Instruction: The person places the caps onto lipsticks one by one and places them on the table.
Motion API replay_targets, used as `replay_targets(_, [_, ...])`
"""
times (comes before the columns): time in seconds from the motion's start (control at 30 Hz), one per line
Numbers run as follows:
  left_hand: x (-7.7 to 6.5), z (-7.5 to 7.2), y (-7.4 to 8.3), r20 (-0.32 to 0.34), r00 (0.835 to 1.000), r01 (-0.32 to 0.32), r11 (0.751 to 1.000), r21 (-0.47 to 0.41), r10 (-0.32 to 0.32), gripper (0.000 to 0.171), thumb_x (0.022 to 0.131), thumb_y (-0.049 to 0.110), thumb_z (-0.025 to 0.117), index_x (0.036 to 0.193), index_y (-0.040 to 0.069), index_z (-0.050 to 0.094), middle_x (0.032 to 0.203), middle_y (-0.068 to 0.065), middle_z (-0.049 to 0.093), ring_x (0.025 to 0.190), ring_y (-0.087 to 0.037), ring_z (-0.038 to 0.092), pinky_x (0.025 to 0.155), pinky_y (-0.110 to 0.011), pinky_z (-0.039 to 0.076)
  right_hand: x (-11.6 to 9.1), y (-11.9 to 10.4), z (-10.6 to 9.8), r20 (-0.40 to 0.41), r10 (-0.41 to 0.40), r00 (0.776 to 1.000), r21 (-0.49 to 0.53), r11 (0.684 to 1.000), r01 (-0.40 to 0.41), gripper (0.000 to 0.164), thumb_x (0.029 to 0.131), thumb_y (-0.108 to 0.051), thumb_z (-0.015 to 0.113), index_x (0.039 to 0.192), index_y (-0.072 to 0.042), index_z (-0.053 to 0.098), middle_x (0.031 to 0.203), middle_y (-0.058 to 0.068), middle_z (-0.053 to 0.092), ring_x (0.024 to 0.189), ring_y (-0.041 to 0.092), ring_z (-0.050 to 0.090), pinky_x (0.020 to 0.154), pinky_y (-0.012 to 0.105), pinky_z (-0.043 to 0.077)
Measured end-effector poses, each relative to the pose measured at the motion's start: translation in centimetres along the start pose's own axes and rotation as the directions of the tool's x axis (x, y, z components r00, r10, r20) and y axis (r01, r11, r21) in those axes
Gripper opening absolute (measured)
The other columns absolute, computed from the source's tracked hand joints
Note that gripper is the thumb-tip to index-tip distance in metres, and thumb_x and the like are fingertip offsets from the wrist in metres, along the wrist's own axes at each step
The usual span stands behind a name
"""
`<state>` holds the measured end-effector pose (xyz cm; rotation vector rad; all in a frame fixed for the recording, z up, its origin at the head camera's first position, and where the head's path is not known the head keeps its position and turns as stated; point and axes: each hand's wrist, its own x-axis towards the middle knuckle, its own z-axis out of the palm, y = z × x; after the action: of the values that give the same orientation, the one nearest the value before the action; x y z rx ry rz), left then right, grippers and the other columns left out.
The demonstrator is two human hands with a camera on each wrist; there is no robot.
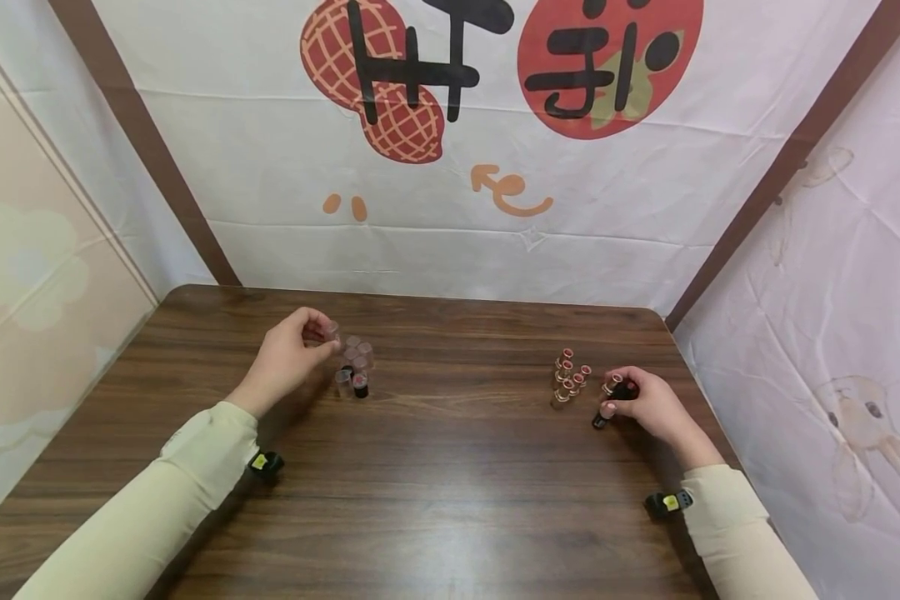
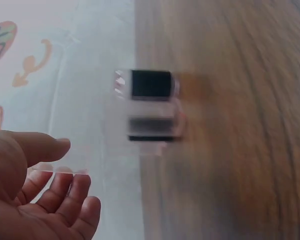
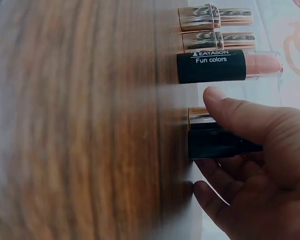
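Backdrop: white printed cloth (image 1: 420,258) behind the counter's far edge.
Counter: dark wood-grain counter (image 1: 450,492), bearing a cluster of small tubes on each side.
Left hand: the left hand (image 1: 288,350) is by the left cluster, thumb and fingers pinching a clear cap.
Right hand: the right hand (image 1: 652,408) is beside the right cluster, thumb and fingers curled round a black tube.
Left cluster: clear-capped tubes (image 1: 359,364), some with black bases, close together; the wrist view blurs them. A knuckle brushing one could topple several, since they look tall for their footing.
Right cluster: gold tubes (image 1: 567,387) standing in a tight bunch; a sideways bump could spread through it.
Lettered tube: "Fun colors" tube (image 3: 212,67), upright just beside the right thumb, which could knock it over when shifting.
Black tube: black tube (image 3: 215,144), within the right grip.
Gold neighbour: gold tube (image 3: 199,120) directly alongside, under the thumb; whether it is gripped too, I cannot tell. It might get dragged along.
Clear cap: clear cap (image 1: 332,331), between the left fingers; smooth and see-through, it may slip if pinched lightly.
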<state>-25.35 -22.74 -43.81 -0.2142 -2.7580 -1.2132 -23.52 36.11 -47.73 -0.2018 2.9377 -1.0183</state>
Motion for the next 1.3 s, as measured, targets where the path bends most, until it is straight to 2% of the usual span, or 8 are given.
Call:
replay_targets(0.1, [-0.1,-0.2,1.0,0.003,1.000,-0.004,0.999,-0.035,0.004,0.032,0.097,0.025,0.073,0.121,0.011,0.057,0.116,-0.009,0.065,0.110,-0.027,0.065,0.095,-0.048,0.053,0.1,-0.1,0.1,-0.021,0.005,1.000,-0.025,1.000,-0.005,0.047,0.079,-0.025,0.090,0.118,-0.008,0.070,0.115,0.012,0.073,0.110,0.028,0.062,0.097,0.046,0.046])
replay_targets(0.33, [-0.6,-0.1,3.0,0.023,0.999,-0.027,0.996,-0.082,0.029,0.035,0.098,0.029,0.072,0.122,0.009,0.057,0.117,-0.010,0.065,0.108,-0.028,0.065,0.093,-0.046,0.054,0.0,-0.5,0.3,-0.049,0.018,0.999,-0.084,0.996,-0.022,0.025,0.086,-0.023,0.084,0.103,-0.011,0.071,0.111,0.011,0.074,0.104,0.028,0.065,0.089,0.044,0.047])
replay_targets(0.67, [-1.0,-0.2,3.5,0.023,0.999,-0.041,0.994,-0.097,0.043,0.034,0.098,0.028,0.072,0.122,0.010,0.057,0.117,-0.008,0.066,0.104,-0.023,0.064,0.086,-0.033,0.054,-0.2,-1.6,-0.5,-0.077,0.031,0.997,-0.079,0.996,-0.037,0.029,0.088,-0.031,0.083,0.106,-0.012,0.070,0.104,0.009,0.073,0.094,0.024,0.065,0.080,0.037,0.048])
replay_targets(0.83, [-1.1,-0.3,3.6,0.026,0.999,-0.044,0.994,-0.100,0.047,0.032,0.098,0.025,0.073,0.121,0.009,0.058,0.116,-0.009,0.066,0.103,-0.024,0.065,0.086,-0.036,0.054,-0.7,-3.0,-1.4,-0.168,0.011,0.986,-0.081,0.996,-0.024,0.030,0.089,-0.031,0.082,0.107,-0.010,0.068,0.100,0.008,0.073,0.092,0.026,0.069,0.078,0.040,0.053])
replay_targets(0.93, [-1.1,-0.2,3.8,0.029,0.998,-0.054,0.993,-0.104,0.057,0.031,0.097,0.023,0.074,0.120,0.009,0.059,0.114,-0.009,0.067,0.103,-0.025,0.066,0.086,-0.040,0.055,-1.1,-4.5,-2.1,-0.240,-0.026,0.970,-0.098,0.995,0.002,0.029,0.089,-0.029,0.083,0.106,-0.011,0.068,0.100,0.007,0.074,0.098,0.030,0.071,0.082,0.047,0.054])
replay_targets(1.03, [-1.1,-0.1,4.0,0.031,0.997,-0.067,0.993,-0.100,0.071,0.031,0.096,0.024,0.075,0.119,0.011,0.060,0.112,-0.007,0.068,0.101,-0.024,0.067,0.086,-0.039,0.056,-1.4,-6.5,-2.7,-0.297,-0.094,0.950,-0.131,0.990,0.057,0.028,0.088,-0.029,0.083,0.105,-0.013,0.068,0.099,0.005,0.074,0.098,0.029,0.070,0.084,0.047,0.052])
replay_targets(1.17, [-1.1,0.1,4.4,0.043,0.996,-0.076,0.991,-0.109,0.081,0.031,0.095,0.024,0.076,0.118,0.013,0.060,0.110,-0.005,0.068,0.100,-0.021,0.067,0.084,-0.037,0.057,-1.7,-9.1,-2.7,-0.376,-0.209,0.903,-0.156,0.975,0.160,0.027,0.087,-0.025,0.085,0.103,-0.014,0.067,0.095,0.002,0.074,0.090,0.024,0.071,0.079,0.029,0.053])
replay_targets(1.3, [-1.1,0.2,5.1,0.062,0.995,-0.072,0.989,-0.126,0.080,0.032,0.095,0.026,0.076,0.118,0.012,0.060,0.111,-0.006,0.068,0.099,-0.021,0.068,0.085,-0.037,0.057,-1.7,-11.2,-1.8,-0.433,-0.313,0.845,-0.107,0.949,0.296,0.027,0.084,-0.014,0.086,0.103,-0.009,0.068,0.092,0.003,0.073,0.083,0.021,0.071,0.074,0.008,0.050])
